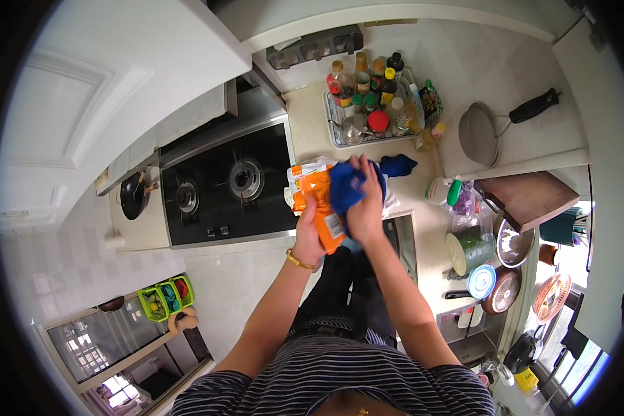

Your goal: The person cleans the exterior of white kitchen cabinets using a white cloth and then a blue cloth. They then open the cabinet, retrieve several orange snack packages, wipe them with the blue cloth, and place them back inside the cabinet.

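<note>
My left hand (pixel 310 231) grips an orange plastic packet (pixel 320 203) by its lower left edge; a barcode shows near its bottom. My right hand (pixel 365 210) presses a blue cloth (pixel 346 187) against the packet's right side, and its fingers are slightly blurred. Behind the packet lies a white and orange package (pixel 302 170) on the counter, partly covered. Another dark blue cloth (pixel 398 165) rests on the counter just beyond my right hand.
A gas hob (pixel 229 182) is to the left, with a wok (pixel 132 196) beyond. A tray (pixel 343 144) of sauce bottles stands at the back. On the right are a wooden chopping board (pixel 530 195), a cut winter melon (pixel 470 249) and pan lids (pixel 502 291). An open cabinet door (pixel 109 88) hangs upper left.
</note>
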`<action>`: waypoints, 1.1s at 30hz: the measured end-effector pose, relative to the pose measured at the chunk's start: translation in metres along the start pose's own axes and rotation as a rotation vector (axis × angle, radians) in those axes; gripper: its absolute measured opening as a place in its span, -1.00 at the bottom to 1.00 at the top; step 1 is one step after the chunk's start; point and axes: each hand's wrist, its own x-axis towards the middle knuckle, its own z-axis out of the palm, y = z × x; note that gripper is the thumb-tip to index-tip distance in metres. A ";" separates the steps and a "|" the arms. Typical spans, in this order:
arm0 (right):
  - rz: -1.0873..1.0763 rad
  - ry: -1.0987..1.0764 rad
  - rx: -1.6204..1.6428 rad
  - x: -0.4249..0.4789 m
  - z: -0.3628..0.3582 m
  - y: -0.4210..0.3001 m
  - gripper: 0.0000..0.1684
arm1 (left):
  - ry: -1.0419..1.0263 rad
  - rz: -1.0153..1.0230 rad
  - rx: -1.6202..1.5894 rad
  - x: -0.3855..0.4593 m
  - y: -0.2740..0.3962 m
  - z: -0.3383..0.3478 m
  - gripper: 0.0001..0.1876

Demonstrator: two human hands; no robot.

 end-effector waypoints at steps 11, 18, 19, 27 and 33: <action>0.186 0.064 0.200 0.019 0.018 0.003 -0.58 | 0.029 -0.105 0.003 -0.012 0.005 -0.013 -0.48; 0.803 -0.112 0.478 0.031 0.022 0.056 -0.22 | 0.022 -0.135 0.064 -0.018 0.015 -0.015 -0.44; 0.802 -0.181 0.552 0.027 0.025 0.062 -0.19 | 0.027 -0.149 0.096 -0.018 0.017 -0.016 -0.44; 0.709 -0.047 0.800 -0.007 0.053 0.091 -0.55 | 0.089 -0.272 0.224 -0.033 0.028 -0.034 -0.45; 0.681 0.005 0.439 -0.020 0.063 0.131 -0.59 | 0.255 -0.239 0.163 -0.025 0.003 -0.070 -0.40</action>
